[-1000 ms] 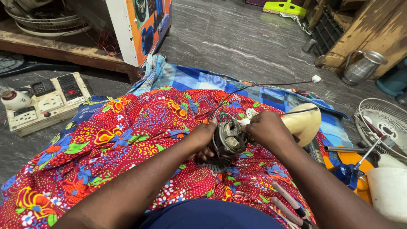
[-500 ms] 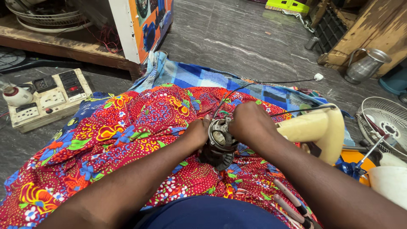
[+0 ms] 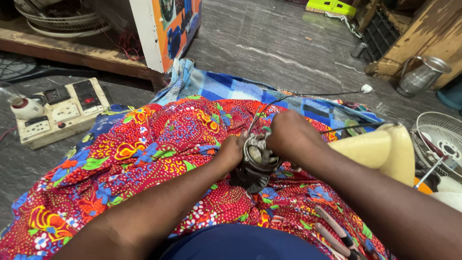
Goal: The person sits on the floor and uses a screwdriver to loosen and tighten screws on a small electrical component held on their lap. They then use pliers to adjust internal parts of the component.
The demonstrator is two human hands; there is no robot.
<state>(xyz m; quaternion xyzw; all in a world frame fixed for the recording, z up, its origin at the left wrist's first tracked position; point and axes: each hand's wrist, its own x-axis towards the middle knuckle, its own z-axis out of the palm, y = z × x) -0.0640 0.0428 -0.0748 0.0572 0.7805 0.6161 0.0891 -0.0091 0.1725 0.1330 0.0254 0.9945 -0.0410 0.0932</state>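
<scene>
A small round fan motor (image 3: 257, 161) of grey metal rests on a red flowered cloth (image 3: 144, 159) over my lap. My left hand (image 3: 232, 153) grips its left side. My right hand (image 3: 288, 135) closes over its top right edge, fingers curled on the motor. Thin black wires (image 3: 308, 95) run from the motor to a small white plug (image 3: 367, 88) on the floor. A cream plastic fan housing (image 3: 380, 149) lies just right of my right forearm.
A switchboard with sockets (image 3: 62, 108) and a bulb holder (image 3: 24, 107) lie at the left. A blue checked cloth (image 3: 240, 89) lies beyond the red one. A fan grille (image 3: 440, 139), a screwdriver (image 3: 428, 172), a metal jug (image 3: 421, 77) and red-handled pliers (image 3: 334, 233) are at the right.
The view has shifted slightly. My right hand has moved from the motor's right side onto its top, and the cream housing now lies further right, clear of the hand.
</scene>
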